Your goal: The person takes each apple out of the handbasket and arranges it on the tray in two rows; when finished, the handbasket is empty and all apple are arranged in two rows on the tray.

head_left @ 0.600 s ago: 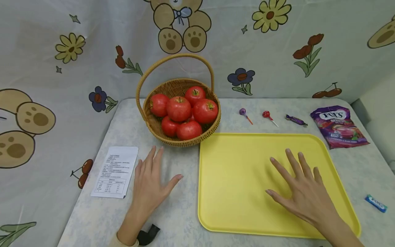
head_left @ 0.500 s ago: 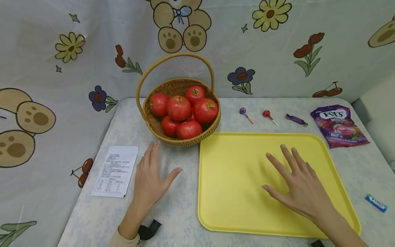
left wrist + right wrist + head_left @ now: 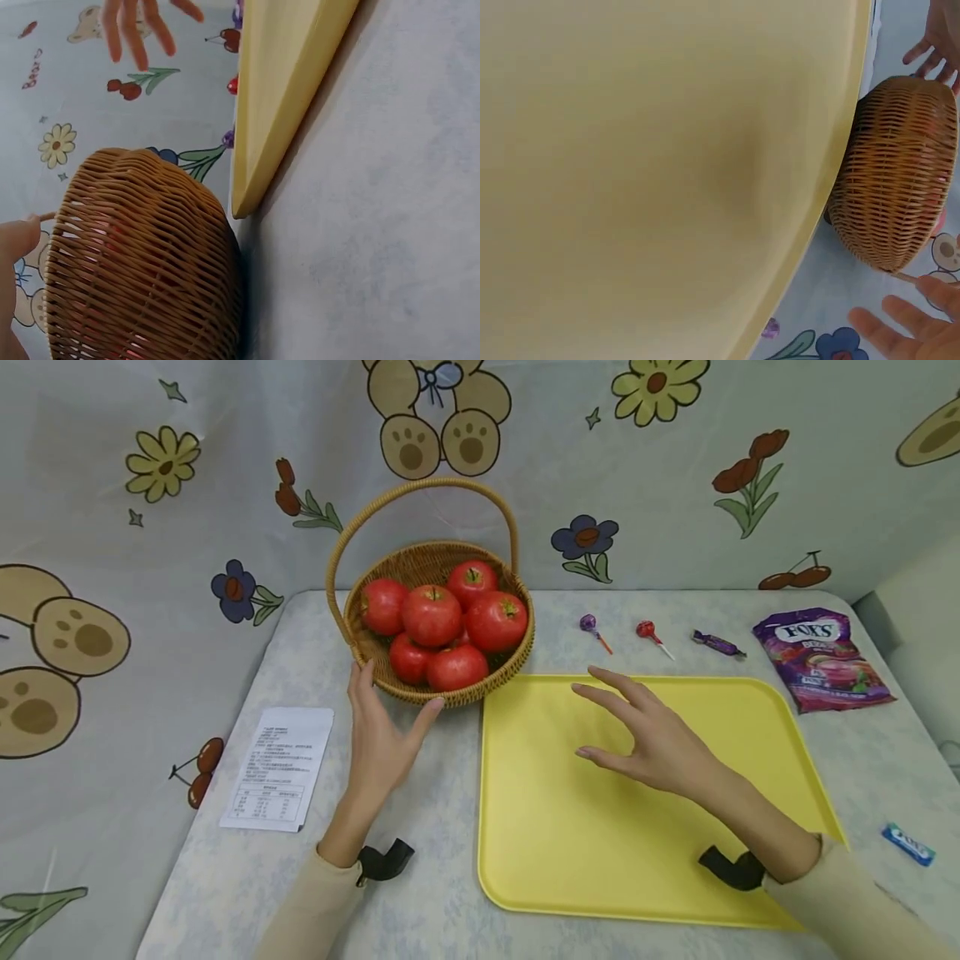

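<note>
A wicker basket point(image 3: 408, 564) with a tall handle holds several red apples point(image 3: 431, 616) at the back of the table. My left hand point(image 3: 381, 752) hovers at its front left rim, thumb spread from straight fingers; whether it touches the rim I cannot tell. In the left wrist view the basket's woven side point(image 3: 150, 247) fills the lower left, beside my thumb point(image 3: 16, 244). Over the yellow tray point(image 3: 600, 852) my right hand point(image 3: 660, 739) is held in the air, fingers spread and pointing towards the basket, holding nothing. The right wrist view shows its fingers point(image 3: 915, 330) below the basket point(image 3: 892, 172).
Behind the tray lie a purple lollipop point(image 3: 588, 623), a red lollipop point(image 3: 647, 631) and a purple wrapped candy point(image 3: 717, 644). A candy bag point(image 3: 821, 660) is at the back right, a small blue candy point(image 3: 908, 845) at the right. A white printed packet point(image 3: 277, 768) lies left.
Both hands have moved forward towards the basket, the right one also swinging left over the tray. The view has tilted slightly down. Basket, apples and candies stay in place.
</note>
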Demonstrator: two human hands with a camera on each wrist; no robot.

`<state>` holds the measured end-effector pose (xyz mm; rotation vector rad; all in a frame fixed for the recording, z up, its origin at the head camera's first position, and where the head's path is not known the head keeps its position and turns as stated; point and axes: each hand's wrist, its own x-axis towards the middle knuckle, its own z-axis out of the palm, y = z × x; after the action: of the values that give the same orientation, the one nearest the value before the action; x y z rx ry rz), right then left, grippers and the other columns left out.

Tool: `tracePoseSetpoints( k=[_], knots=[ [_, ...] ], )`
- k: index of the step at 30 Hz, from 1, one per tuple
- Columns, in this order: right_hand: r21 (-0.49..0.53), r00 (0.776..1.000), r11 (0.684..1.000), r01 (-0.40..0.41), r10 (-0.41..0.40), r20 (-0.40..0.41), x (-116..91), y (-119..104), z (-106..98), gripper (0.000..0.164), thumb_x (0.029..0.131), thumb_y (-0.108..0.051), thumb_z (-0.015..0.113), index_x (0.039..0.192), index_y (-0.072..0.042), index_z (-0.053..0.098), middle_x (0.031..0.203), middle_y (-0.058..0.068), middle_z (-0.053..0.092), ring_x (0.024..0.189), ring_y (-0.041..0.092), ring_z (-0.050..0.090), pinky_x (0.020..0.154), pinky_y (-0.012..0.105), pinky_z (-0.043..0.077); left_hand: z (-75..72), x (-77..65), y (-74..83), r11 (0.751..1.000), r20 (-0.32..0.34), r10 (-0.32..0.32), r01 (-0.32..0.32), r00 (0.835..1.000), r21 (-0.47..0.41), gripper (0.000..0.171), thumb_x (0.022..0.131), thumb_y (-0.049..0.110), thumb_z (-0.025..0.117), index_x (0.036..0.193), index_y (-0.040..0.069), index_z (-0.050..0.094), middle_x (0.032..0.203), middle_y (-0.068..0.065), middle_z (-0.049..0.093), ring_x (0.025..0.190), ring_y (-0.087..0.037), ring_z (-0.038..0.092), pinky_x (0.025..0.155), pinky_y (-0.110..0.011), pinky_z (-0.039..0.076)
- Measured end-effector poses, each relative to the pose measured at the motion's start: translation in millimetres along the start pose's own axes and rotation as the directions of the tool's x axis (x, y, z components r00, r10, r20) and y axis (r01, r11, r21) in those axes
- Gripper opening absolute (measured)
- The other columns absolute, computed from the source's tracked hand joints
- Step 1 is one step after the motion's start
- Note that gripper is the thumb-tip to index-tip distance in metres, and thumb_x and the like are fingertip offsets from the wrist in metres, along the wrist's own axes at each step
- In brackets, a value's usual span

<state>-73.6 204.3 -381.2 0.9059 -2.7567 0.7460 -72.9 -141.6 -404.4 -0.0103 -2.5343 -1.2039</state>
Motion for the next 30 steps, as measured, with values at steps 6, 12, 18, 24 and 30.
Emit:
tracePoseSetpoints(
  k=[6,12,18,24,30],
  knots=[
    [0.098,0.995,0.992,0.086,-0.080,-0.058,42,11,2,0.075,0.077,-0.027,0.085,0.142,-0.018,0.049,0.149,0.011,0.042,0.133,0.034,0.045,0.094,0.056,0.049,8.5,7.4,-5.6,0.997,-0.030,-0.020,0.017,0.999,-0.081,0.093,0.084,0.047,0.074,0.146,0.002,0.021,0.163,-0.016,0.000,0.150,-0.033,0.010,0.108,-0.057,0.036],
    [0.153,0.989,0.978,0.140,-0.131,-0.068,90,16,0,0.069,0.081,-0.024,0.081,0.141,-0.015,0.049,0.149,0.012,0.041,0.130,0.033,0.047,0.094,0.052,0.050,11.4,7.4,-8.5,0.990,-0.050,-0.027,0.019,0.998,-0.140,0.084,0.083,0.044,0.076,0.136,0.003,0.025,0.163,-0.013,-0.002,0.150,-0.030,0.008,0.109,-0.057,0.034],
    [0.172,0.979,0.964,0.203,-0.195,-0.062,133,16,-3,0.061,0.082,-0.023,0.080,0.137,-0.015,0.053,0.146,0.013,0.043,0.133,0.033,0.044,0.102,0.056,0.044,14.5,6.9,-10.0,0.987,-0.071,-0.012,0.000,0.997,-0.162,0.079,0.082,0.042,0.077,0.128,0.001,0.027,0.163,-0.014,-0.002,0.151,-0.029,0.007,0.108,-0.056,0.035],
    [0.169,0.967,0.952,0.254,-0.255,-0.018,158,17,5,0.058,0.083,-0.027,0.080,0.134,-0.015,0.055,0.143,0.017,0.046,0.133,0.033,0.042,0.103,0.053,0.045,17.6,5.3,-12.8,0.984,-0.096,0.002,-0.019,0.995,-0.176,0.077,0.082,0.041,0.078,0.124,0.000,0.028,0.164,-0.013,-0.002,0.151,-0.025,0.006,0.108,-0.054,0.036],
    [0.184,0.963,0.948,0.261,-0.270,0.026,171,19,13,0.057,0.082,-0.026,0.081,0.131,-0.015,0.057,0.139,0.016,0.048,0.130,0.034,0.043,0.101,0.052,0.045,18.1,5.2,-14.7,0.983,-0.097,0.002,-0.019,0.995,-0.180,0.075,0.082,0.042,0.077,0.122,0.003,0.028,0.164,-0.011,-0.003,0.151,-0.024,0.007,0.109,-0.054,0.035]
  ],
)
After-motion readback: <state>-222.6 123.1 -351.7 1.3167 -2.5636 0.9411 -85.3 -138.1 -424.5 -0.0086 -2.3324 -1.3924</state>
